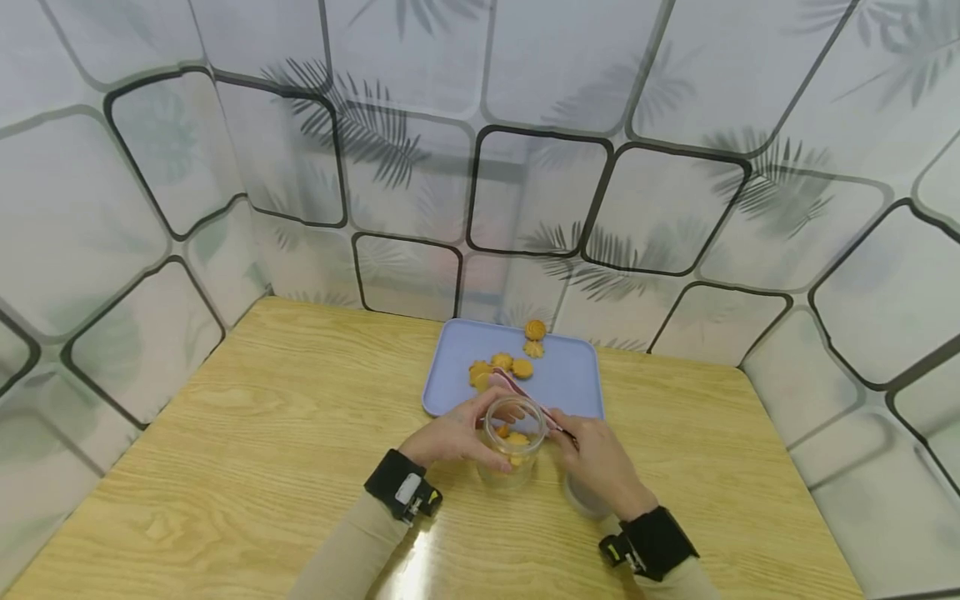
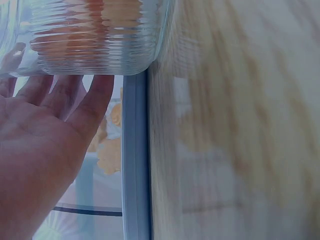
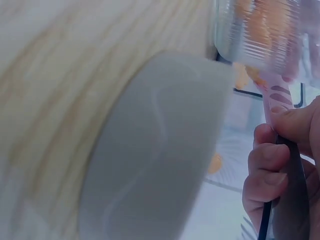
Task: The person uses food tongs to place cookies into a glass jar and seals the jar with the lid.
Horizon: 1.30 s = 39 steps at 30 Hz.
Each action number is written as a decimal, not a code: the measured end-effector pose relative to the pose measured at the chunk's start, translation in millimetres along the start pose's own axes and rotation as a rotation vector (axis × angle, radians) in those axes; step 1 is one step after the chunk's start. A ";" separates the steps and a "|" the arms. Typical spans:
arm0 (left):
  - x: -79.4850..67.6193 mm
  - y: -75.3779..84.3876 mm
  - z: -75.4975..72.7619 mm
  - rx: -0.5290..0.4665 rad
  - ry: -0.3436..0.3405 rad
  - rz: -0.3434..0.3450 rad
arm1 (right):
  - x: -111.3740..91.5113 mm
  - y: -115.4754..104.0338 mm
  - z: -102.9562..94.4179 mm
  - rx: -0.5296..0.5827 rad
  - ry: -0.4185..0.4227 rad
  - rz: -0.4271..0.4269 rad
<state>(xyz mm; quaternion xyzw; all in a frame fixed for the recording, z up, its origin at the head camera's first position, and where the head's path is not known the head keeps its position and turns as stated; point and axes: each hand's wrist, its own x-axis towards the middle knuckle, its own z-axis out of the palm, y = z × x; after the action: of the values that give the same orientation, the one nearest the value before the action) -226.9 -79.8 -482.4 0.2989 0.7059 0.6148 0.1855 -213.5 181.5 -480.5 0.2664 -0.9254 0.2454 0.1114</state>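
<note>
My left hand (image 1: 457,435) curls round a clear glass jar (image 1: 512,475), its fingers behind the ribbed wall and its thumb in front. Several golden cookies (image 1: 517,439) lie inside the jar. In my right hand (image 1: 600,462) I grip pink tongs (image 3: 276,92) with dark handles, and they reach behind the jar towards the blue tray (image 1: 570,387). On that tray, more cookies (image 1: 522,367) sit in a loose group just beyond the tong tips. A pale round lid (image 1: 585,500) lies on the table beneath my right hand, filling much of the right wrist view.
The wood-grain table (image 1: 262,433) stretches to both sides of the tray. Two cookies (image 1: 535,330) lie near the tray's far edge. A patterned curtain (image 1: 420,192) stands close behind the tray and along both sides.
</note>
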 end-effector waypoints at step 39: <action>0.4 -1.5 -1.3 -0.013 -0.021 -0.025 | -33.3 -16.3 -57.7 0.075 0.233 -0.094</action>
<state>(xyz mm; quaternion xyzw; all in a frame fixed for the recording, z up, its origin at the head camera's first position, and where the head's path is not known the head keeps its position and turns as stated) -228.2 -80.7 -483.6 0.2953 0.7036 0.6137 0.2027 -172.5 213.8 -436.0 0.2829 -0.8829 0.3038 0.2193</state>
